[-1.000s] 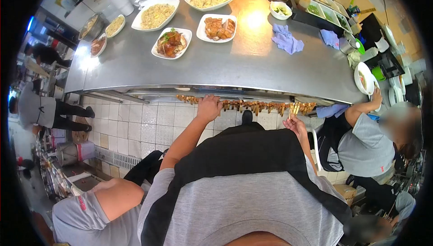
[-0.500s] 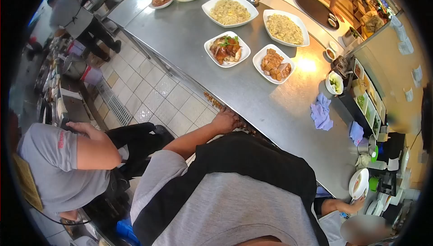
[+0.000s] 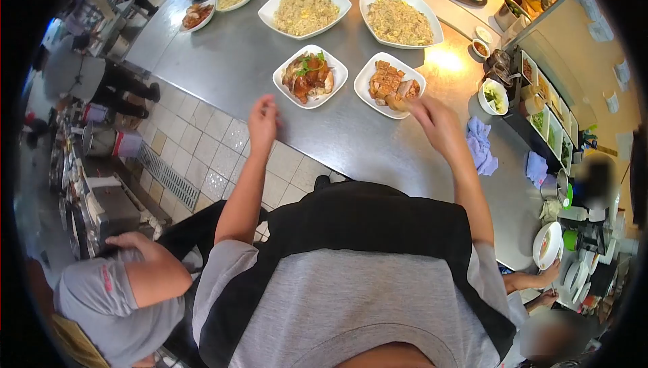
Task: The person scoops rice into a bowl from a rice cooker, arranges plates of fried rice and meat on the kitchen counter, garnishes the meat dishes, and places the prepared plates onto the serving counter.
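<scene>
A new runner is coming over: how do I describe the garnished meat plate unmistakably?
On the steel counter, find the two large rice dishes. Nearer the person sit two white plates of meat; it's the left one. Green leaves top its meat, unlike its neighbour's.

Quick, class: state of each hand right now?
Left hand: open, fingers loosely curled, nothing visible in it.
Right hand: fingertips at the sliced-meat plate; grip unclear.

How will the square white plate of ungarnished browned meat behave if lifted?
The square white plate looks rigid, so probably won't flex. Its low, wide shape suggests little tipping. The browned meat sits in cut pieces, which may slide if tilted.
</scene>
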{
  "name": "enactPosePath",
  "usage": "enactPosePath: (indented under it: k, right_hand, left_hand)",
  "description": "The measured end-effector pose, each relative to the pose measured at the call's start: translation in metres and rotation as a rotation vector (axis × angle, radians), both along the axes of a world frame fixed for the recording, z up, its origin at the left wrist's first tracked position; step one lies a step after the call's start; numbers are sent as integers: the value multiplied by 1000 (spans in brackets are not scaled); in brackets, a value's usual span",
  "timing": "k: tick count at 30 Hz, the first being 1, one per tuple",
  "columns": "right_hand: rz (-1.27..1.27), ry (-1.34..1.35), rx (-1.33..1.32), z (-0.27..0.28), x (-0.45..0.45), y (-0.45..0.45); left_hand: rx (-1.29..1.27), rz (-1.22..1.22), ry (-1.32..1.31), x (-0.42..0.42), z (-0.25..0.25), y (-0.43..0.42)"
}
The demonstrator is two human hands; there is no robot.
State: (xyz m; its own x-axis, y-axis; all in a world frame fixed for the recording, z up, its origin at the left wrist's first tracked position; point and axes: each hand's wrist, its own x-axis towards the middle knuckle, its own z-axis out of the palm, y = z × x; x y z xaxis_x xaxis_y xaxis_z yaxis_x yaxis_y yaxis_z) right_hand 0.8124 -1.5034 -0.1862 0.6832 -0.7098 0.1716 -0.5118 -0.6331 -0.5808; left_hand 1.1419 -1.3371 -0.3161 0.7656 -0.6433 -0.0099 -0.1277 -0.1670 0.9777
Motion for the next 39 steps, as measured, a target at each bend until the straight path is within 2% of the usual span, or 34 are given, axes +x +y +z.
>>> enactPosePath:
  k: [1,5,9,10,13,16,18,21,23,25,28,30,32,35,39]
  right_hand:
    - [16,3,-19,-3,30,-16]
    - [85,105,-161,-21,128,-60]
    - [229,442,-310,-65,187,-90]
    - [235,449,-254,-75,194,-95]
    - [134,337,-102,-50,175,-93]
    - [-56,94,-53,-25,137,-93]
    - [-216,-32,-67,-22,94,-104]
    - [-460,-96,-116,-61,17,-111]
    - [-610,-87,-89,-84,-18,-95]
    - [-633,-1,-93,-116,-40,-76]
    - [-610,132,-322,-116,-36,-37]
    - [-623,159,-358,-120,-29,-30]
    - [-621,178,-374,-119,-28,-30]
    - [-614,182,-358,-116,-28,-31]
    - [-621,180,-330,-113,-28,-32]
  left_hand:
    - [-35,65,-58,18,-4,-14]
    - [33,-119,275,59,12,-52]
    - [207,-384,314,76,10,-70]
    - [204,-403,322,75,13,-70]
    - [180,-439,266,80,5,-64]
    - [131,-422,317,79,8,-59]
    - [129,-412,352,76,30,-63]
    - [157,-455,387,76,81,-88]
    - [119,-530,395,80,112,-122]
    - [55,-632,415,81,139,-163]
    - [-14,-665,391,99,133,-252]
    - [-84,-665,376,85,142,-310]
    - [-107,-653,356,93,118,-383]
    - [-109,-621,413,68,113,-451]
    - [-97,-547,442,66,52,-549]
